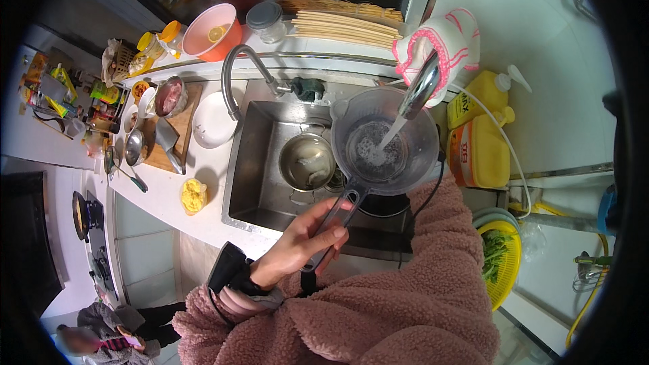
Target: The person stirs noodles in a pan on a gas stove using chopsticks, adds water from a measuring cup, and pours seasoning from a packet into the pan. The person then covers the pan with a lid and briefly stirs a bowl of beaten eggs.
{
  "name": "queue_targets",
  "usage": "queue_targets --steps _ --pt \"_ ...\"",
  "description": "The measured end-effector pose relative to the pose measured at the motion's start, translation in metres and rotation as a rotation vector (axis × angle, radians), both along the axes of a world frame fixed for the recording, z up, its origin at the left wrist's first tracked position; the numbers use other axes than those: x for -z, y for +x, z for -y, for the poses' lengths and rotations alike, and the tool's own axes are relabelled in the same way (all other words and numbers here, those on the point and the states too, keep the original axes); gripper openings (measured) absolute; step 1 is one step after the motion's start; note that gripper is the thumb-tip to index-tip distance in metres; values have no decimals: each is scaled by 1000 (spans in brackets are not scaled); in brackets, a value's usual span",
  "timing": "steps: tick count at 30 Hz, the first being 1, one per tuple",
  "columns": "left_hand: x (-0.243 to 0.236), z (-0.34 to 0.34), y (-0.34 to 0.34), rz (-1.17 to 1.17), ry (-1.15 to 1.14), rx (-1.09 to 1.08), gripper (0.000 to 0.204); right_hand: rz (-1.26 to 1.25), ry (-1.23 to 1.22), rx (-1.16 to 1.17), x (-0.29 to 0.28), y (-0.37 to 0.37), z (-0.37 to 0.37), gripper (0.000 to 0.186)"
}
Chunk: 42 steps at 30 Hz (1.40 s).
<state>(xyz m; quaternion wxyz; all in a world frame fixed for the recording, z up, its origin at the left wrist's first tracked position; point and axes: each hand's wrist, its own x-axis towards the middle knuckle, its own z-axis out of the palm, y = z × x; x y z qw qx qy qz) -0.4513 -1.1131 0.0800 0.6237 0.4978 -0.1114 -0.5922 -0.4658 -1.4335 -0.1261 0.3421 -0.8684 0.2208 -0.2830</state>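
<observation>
Left hand [304, 240] is reaching over the near edge of the sink [260, 162], fingers closing around the handle of a clear plastic dipper [426, 145], thumb pressing along the handle. Black strap [233, 274] is wrapping the left wrist. Right sleeve [446, 230], pink and fleecy, is stretching up along the right side of the sink; right hand is hiding behind the dipper, so can't tell what its fingers are doing. Dipper's bowl is hanging over the right part of the sink, catching a stream of water [391, 134] that is running from a chrome spout [420, 84]; water inside is bubbling. Below, a metal bowl [287, 162] is sitting in the sink, holding water and something pale.

Left of the sink, a container of yellow food [194, 195] is standing on the counter; a white plate [215, 122] is lying just beside the sink. Farther left, a cleaver [167, 136] is resting on a wooden board [159, 153]. Right of the sink, a yellow basket [515, 263] is holding greens [497, 250], and two yellow jugs [483, 152] are standing together. Behind the sink, a pink tub [196, 34], a lidded jar [263, 17] and pale sticks [345, 26] are lining the ledge. Well left of the sink, another person [111, 328] is showing at the picture's lower edge.
</observation>
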Motion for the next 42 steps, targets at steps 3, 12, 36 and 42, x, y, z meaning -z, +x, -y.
queue_targets --steps 3,12,36,42 --pt "-1 -1 1 4 17 6 38 -1 3 1 1 1 0 26" --pt "2 -4 4 -7 -15 16 38 -13 6 13 2 -6 6 26" --pt "-6 -179 33 -62 -200 -12 37 176 326 61 -30 -43 -195 24" --pt "-12 -338 65 39 -270 -190 33 -207 946 -1002 -141 11 -383 53"
